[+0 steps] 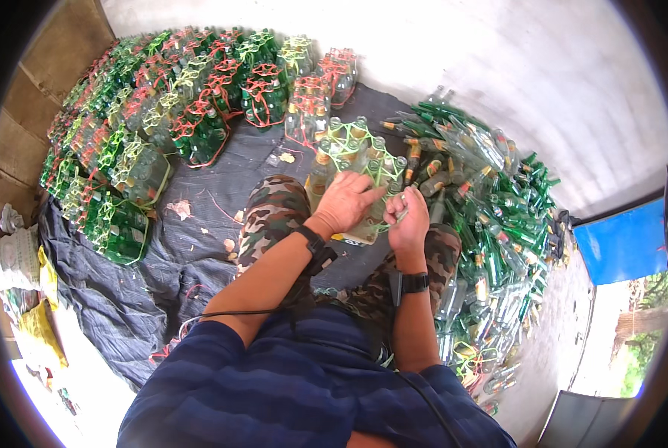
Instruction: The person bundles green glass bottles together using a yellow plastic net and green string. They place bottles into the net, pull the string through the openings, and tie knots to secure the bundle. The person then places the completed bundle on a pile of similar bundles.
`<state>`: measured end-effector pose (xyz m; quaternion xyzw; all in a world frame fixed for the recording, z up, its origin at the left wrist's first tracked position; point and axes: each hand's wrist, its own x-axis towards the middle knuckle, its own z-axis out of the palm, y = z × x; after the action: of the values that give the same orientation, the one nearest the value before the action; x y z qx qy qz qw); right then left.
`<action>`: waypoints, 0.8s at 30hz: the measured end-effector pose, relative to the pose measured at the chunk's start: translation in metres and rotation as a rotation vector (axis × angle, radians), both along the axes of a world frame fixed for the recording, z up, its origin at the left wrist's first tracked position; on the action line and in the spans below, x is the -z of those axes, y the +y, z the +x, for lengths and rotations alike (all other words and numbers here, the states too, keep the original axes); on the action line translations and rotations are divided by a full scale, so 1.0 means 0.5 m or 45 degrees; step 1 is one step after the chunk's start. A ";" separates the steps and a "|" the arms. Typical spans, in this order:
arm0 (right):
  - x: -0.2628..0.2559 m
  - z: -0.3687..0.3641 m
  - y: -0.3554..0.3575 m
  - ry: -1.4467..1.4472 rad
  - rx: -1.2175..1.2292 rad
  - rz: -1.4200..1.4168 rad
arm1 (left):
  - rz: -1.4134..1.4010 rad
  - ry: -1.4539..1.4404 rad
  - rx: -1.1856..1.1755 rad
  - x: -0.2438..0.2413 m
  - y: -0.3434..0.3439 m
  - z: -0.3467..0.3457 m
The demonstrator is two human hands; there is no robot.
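Note:
Between my knees stands a bundle of clear glass bottles (352,147), laced around their necks with light green plastic cord (342,133). My left hand (349,203) lies over the near side of the bundle, fingers bent and pointing right; what its fingertips grip is hidden. At the bundle's right near corner, my right hand (408,217) is closed into a fist with a pale piece of the green cord (404,200) between the fingers. A flat printed piece (356,239) shows under the bundle's near edge.
Rows of tied bottle bundles (199,131) fill the left and back. Loose green and clear bottles (496,224) are heaped at my right. Dark woven sheeting (199,190) with scraps covers the floor. Spare cords (474,358) lie beside the heap. A pale wall (479,56) rises behind.

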<state>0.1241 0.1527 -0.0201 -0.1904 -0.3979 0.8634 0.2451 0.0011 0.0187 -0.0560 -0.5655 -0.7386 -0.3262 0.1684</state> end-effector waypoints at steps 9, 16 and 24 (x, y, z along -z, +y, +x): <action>-0.020 0.009 -0.017 -0.052 -0.016 -0.002 | -0.119 0.048 0.087 -0.009 -0.015 -0.034; -0.034 -0.003 -0.045 -0.104 -0.035 0.050 | -0.111 -0.113 0.257 -0.013 -0.029 -0.088; -0.059 -0.013 0.018 -0.111 -0.147 0.053 | -0.036 -0.279 0.143 -0.036 -0.027 -0.042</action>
<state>0.1175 0.1618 0.0096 -0.1993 -0.4365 0.8585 0.1811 -0.0197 0.0051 -0.0380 -0.5693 -0.7242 -0.3846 0.0601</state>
